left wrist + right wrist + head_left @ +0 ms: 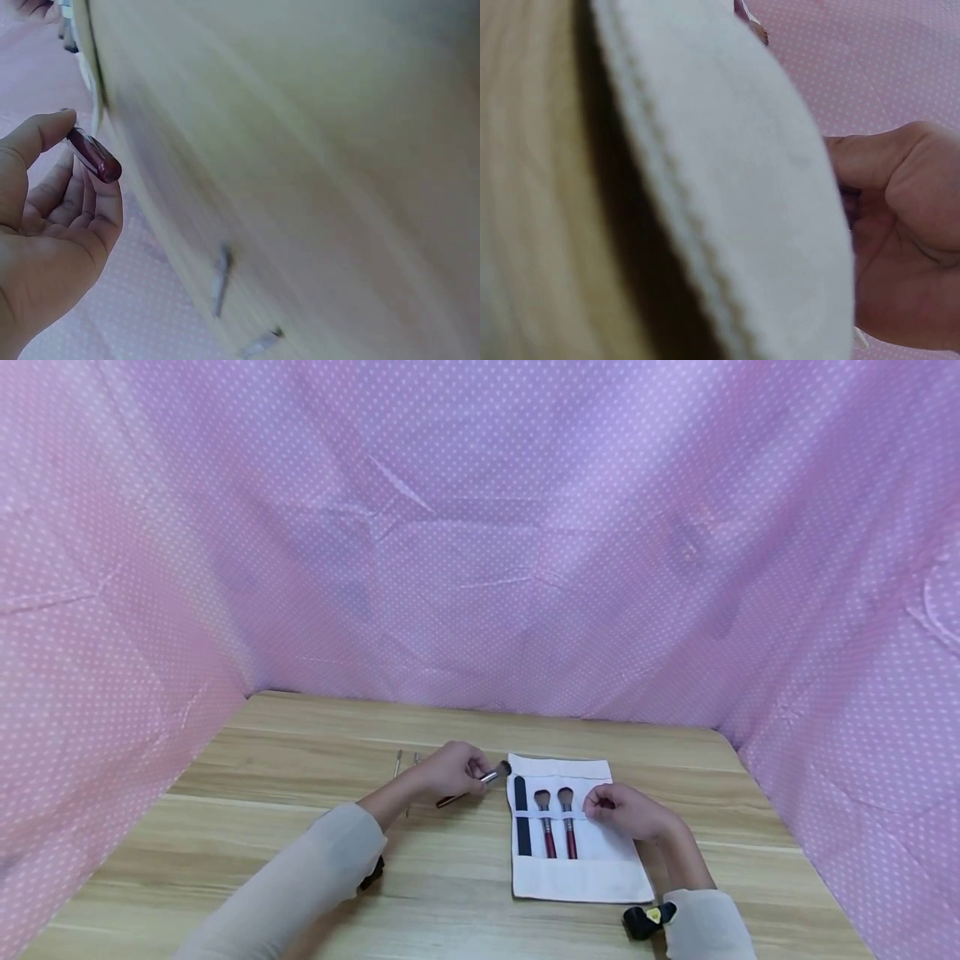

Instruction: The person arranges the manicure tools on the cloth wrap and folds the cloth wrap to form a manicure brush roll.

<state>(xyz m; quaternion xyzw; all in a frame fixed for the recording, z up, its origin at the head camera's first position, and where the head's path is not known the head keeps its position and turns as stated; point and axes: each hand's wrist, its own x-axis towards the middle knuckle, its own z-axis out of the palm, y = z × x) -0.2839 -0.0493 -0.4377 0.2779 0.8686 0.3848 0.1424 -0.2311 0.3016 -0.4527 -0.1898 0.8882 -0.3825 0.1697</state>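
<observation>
My left hand (452, 768) pinches a makeup brush (490, 776) between thumb and fingers, its dark bristles pointing right toward a white cloth brush case (555, 878). In the left wrist view, the dark red handle end of that makeup brush (96, 156) juts out from the fingertips. The case lies spread flat, with a black flat strip (522, 818) and two red-handled brushes (567, 827) under its white elastic band (553, 815). At the right part of that band, my right hand (626, 810) pinches it with curled fingers. The case edge partly covers those fingertips in the right wrist view.
Two thin metal tools lie left of the left hand; one thin tool (398, 763) shows beside the forearm. The wooden table (300, 727) is enclosed by pink dotted cloth (480, 610) at the back and sides. A black wrist device (647, 922) sits by the right sleeve.
</observation>
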